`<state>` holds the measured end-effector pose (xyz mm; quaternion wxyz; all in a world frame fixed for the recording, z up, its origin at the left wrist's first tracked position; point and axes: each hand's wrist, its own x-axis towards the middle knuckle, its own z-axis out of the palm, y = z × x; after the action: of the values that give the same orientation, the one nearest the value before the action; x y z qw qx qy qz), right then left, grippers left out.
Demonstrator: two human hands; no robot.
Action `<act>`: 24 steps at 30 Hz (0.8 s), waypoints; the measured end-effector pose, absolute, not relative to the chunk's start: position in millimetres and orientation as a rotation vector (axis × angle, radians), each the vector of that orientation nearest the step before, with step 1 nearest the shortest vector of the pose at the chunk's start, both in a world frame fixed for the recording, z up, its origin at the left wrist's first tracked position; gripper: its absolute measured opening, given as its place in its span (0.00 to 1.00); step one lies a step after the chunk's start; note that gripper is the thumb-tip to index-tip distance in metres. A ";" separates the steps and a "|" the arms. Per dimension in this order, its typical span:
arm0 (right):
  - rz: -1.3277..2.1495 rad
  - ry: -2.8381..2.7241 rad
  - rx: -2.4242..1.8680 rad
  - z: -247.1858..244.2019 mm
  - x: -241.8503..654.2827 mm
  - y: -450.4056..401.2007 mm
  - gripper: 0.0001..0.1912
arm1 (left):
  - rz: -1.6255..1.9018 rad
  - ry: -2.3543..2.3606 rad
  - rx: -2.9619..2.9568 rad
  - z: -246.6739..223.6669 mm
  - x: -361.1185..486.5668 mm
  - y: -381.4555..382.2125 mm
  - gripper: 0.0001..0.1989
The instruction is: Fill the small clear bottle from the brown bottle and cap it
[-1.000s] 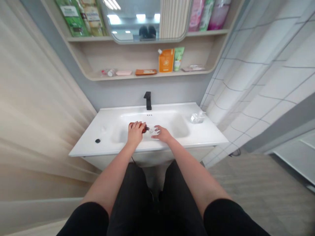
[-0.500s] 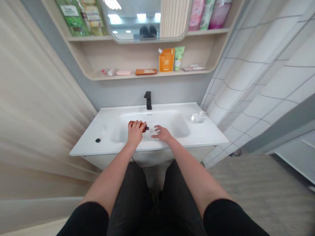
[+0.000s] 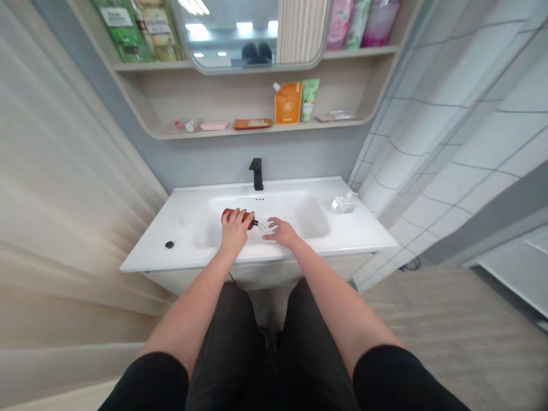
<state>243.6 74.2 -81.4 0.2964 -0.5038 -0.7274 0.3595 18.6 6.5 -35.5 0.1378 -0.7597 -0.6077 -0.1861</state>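
White washbasin [image 3: 184,228] under black faucet [image 3: 257,174]: left hand [image 3: 234,231] clasps amber bottle [image 3: 225,215], right hand [image 3: 282,233] spread.

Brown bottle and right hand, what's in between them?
In the head view: the black tip of the brown bottle, then a small clear piece, too small to name, close to the right hand.

The bare left forearm [image 3: 199,297] and right forearm [image 3: 331,297] reach forward from black sleeves [image 3: 148,379], angling in toward each other. The left hand [image 3: 234,231] is curled closed, palm down, its fingers wrapped over. The right hand [image 3: 281,233] sits just beside it, palm down, with fingers [image 3: 270,230] loosely spread and pointing inward.
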 end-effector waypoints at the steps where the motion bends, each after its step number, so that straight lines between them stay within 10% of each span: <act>1: 0.957 -1.933 -1.339 -81.4 243.6 74.2 0.41 | -0.541 -1.757 -2.198 -35.6 18.5 6.5 0.34; 24: 0.923 -1.940 -1.335 -80.9 243.5 73.8 0.41 | -0.607 -1.739 -2.229 -37.4 17.9 7.2 0.35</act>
<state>243.5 73.8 -80.9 0.3012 -0.5032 -0.7314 0.3480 17.9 7.2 -37.4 0.1246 -0.7649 -0.5967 -0.2084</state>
